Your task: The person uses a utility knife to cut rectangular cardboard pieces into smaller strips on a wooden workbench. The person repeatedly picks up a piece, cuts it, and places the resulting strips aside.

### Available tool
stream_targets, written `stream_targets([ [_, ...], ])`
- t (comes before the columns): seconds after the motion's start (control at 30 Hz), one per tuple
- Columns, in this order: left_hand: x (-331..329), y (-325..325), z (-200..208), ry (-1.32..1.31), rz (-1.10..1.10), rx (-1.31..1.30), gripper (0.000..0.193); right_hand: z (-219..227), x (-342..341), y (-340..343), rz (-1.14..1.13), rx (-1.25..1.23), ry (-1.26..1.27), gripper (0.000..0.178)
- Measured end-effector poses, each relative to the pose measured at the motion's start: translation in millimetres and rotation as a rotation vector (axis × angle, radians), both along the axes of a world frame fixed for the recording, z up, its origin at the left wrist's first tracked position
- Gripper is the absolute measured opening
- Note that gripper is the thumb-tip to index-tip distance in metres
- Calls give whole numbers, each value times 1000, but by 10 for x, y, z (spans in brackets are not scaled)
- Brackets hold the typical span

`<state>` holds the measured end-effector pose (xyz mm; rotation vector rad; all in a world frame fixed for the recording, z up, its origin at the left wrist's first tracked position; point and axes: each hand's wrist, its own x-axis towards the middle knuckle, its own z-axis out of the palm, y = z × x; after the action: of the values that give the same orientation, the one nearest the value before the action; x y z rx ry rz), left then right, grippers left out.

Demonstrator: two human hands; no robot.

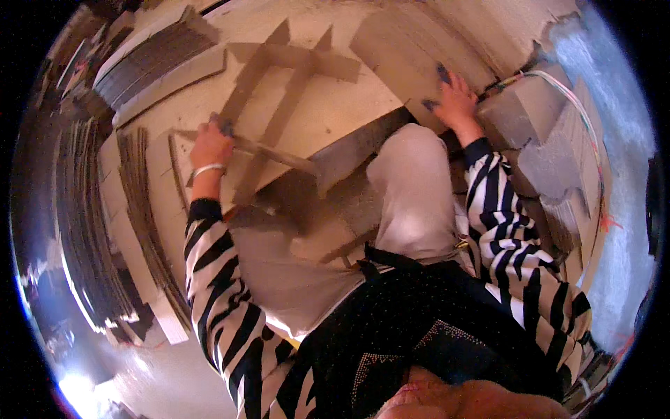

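A cardboard divider [249, 86] lies in front of me, made of two long strips crossed by a strip at the far end and another nearer me. My left hand [211, 148] is closed on the left end of the near cross strip [279, 155]. Dark coverings show on some of its fingertips. My right hand [457, 103] is open, thumb and fingers apart, over a pile of flat cardboard strips [398, 59] at the far right. Its fingertips, also dark-covered, are at the pile; whether they press on it I cannot tell.
The divider rests on a broad cardboard-coloured work surface [349, 112]. Stacked cardboard pieces [157, 59] stand at the far left, with upright bundles [87, 223] along the left. Cardboard pieces [551, 167] and a pale cord [576, 101] are at the right, beside a blue sheet [624, 174].
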<state>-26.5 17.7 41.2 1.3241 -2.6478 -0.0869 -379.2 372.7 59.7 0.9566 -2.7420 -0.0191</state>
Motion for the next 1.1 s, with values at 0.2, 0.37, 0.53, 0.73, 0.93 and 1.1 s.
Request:
stream_targets([
  [0.2, 5, -31, 181, -112, 134, 141, 34, 133, -133, -127, 216, -273, 75, 27],
  [0.37, 106, -138, 92, -90, 215, 151, 24, 746, 410, -1043, 486, -682, -123, 22],
  [0.53, -11, -84, 56, -4, 129, 99, 23, 411, 431, -1885, 512, -531, -564, 19],
  [0.73, -126, -81, 94, 28, 149, 137, 21, 5, 70, -2051, 439, -703, -447, 25],
  [0.93, -87, -79, 80, -42, 146, 93, 20, 374, 828, -1976, 732, -611, -668, 26],
  [1.1, -162, -72, 9, -29, 119, 115, 21, 209, 772, -1912, 727, -433, -528, 23],
])
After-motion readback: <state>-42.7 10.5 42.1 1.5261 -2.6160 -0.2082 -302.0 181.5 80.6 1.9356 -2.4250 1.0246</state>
